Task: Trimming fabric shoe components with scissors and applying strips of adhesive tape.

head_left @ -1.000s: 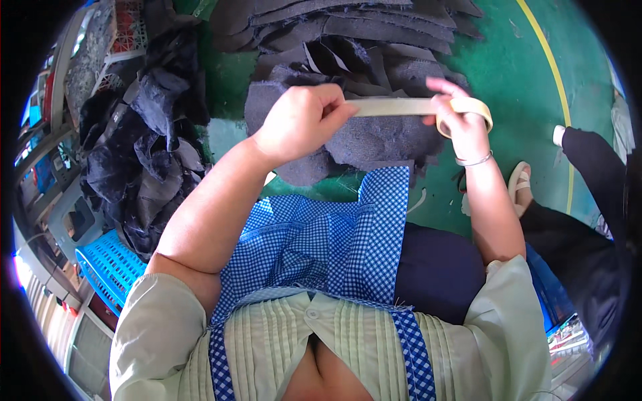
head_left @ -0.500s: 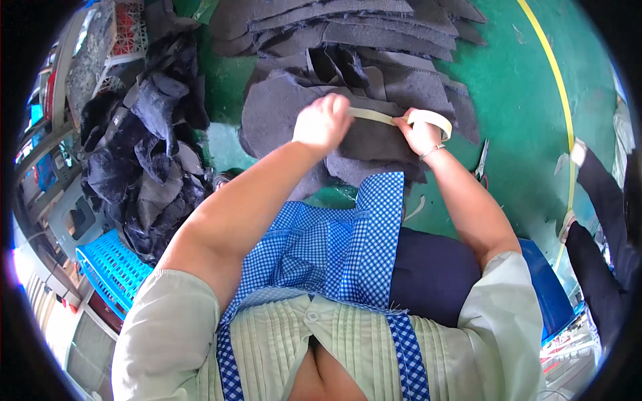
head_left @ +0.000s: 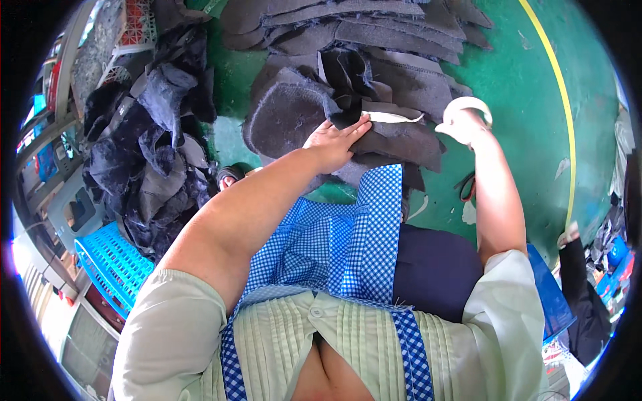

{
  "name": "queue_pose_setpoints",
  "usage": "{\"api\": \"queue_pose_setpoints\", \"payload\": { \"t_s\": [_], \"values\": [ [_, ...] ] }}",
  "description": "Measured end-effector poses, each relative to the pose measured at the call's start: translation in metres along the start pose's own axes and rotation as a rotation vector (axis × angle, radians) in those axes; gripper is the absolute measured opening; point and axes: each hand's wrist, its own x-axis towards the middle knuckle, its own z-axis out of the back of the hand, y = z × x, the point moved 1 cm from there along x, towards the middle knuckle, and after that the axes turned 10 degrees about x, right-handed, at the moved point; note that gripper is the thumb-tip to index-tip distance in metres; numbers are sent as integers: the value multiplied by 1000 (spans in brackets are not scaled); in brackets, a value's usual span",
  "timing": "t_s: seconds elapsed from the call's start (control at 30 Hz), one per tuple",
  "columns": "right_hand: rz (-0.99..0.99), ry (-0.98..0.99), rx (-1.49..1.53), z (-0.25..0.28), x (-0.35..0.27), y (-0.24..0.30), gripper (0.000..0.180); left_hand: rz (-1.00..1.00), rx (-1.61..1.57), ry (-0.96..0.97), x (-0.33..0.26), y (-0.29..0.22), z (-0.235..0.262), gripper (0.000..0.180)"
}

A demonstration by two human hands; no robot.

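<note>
At the centre of the frame, the left hand (head_left: 336, 144) lies palm down with its fingers stretched out on a stack of dark cut fabric (head_left: 287, 117), hiding much of its lower middle. Its fingertips meet the near end of a pale tape strip (head_left: 394, 117), whose other end lies free toward the right. Right of centre, the right hand (head_left: 465, 129) is blurred and carries the tape roll (head_left: 468, 101); whether its fingers pinch the roll or are looped through it, I cannot tell. The forearm covers part of the scissors (head_left: 470, 189), leaving a reddish handle. The upper fabric pile (head_left: 394, 33) is cut off by the top edge, and the clutter at lower right is hard to make out.

Half a second ago the strip ran from the left hand to the roll; now the two are apart. The right hand has swung rightward off the fabric, and the scissors' blades, then visible, are hidden.
</note>
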Motion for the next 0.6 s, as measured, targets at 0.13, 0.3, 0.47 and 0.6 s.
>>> {"api": "queue_pose_setpoints", "payload": {
  "t_s": [0.13,0.3,0.47,0.6],
  "values": [
    [556,-703,625,-18,-11,3,34,-2,67,-102,-4,1,-5,74],
    [1080,-827,-96,-100,-17,53,15,-26,-13,-318,-12,-7,4,63],
    [1050,-853,57,-41,-52,63,16,288,73,-504,-60,42,36,52],
    [1237,-1188,128,41,-90,87,5,153,327,-969,-129,33,144,59]
  ]
}}
